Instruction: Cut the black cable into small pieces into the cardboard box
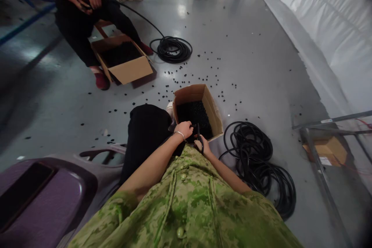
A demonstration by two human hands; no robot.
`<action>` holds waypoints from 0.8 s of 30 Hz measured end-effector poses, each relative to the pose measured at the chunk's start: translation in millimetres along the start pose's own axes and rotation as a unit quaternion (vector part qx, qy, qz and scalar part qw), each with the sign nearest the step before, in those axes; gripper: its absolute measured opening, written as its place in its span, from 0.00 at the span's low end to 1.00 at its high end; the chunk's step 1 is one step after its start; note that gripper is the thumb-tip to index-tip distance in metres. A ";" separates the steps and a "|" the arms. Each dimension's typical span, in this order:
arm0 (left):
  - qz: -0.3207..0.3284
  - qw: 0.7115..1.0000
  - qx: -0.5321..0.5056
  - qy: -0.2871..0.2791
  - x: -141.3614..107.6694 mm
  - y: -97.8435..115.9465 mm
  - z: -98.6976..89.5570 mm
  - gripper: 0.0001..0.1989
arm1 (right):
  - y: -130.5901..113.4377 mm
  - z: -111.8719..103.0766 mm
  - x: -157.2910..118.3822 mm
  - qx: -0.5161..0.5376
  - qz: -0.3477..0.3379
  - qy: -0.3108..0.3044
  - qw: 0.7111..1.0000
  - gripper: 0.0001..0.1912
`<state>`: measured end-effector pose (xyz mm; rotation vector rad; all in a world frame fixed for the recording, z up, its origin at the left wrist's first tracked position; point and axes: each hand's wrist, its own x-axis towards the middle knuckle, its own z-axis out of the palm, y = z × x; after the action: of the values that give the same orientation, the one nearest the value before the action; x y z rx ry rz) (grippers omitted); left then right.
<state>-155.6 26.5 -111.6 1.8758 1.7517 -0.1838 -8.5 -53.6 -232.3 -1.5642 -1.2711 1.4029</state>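
My left hand, with a bracelet at its wrist, is closed over the near edge of a cardboard box. It pinches a black hose, of which a short dark end shows at the fingertips. Close beside it on the right, my right hand is wrapped round black-handled scissors, whose blades point away from me over the box. Small black pieces fill the lower part of the box. Whether the blades touch the hose is too dark to tell.
Coils of black hose lie on the floor to my right. Ahead left, a seated person works over another open box, near a second coil. Black bits are scattered between. A purple stool bearing a phone stands left.
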 end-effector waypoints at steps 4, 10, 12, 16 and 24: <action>-0.004 0.999 -0.034 0.031 -1.9 -2.7 -0.3 0.17 | -3.5 -4.0 -6.3 0.002 0.027 0.005 1.000 0.21; 0.002 0.998 -0.055 0.037 -1.7 -3.6 -1.3 0.18 | -14.6 -7.0 -8.1 -0.071 -0.051 0.010 0.996 0.16; 0.006 0.998 -0.055 0.032 -2.5 -3.4 -2.0 0.19 | -15.9 -7.1 -7.7 -0.082 -0.057 0.007 0.995 0.16; 0.014 0.998 -0.051 0.028 -4.2 -2.9 -3.6 0.19 | -15.8 -7.5 -7.4 -0.091 -0.072 -0.003 0.993 0.17; 0.021 0.999 -0.039 0.012 -6.7 -2.1 -9.5 0.19 | -19.9 -5.3 -7.9 -0.109 -0.061 -0.007 0.992 0.19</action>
<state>-161.1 25.3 -101.3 1.8639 1.7092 -0.0772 -7.4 -54.4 -210.3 -1.5891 -1.5446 1.2352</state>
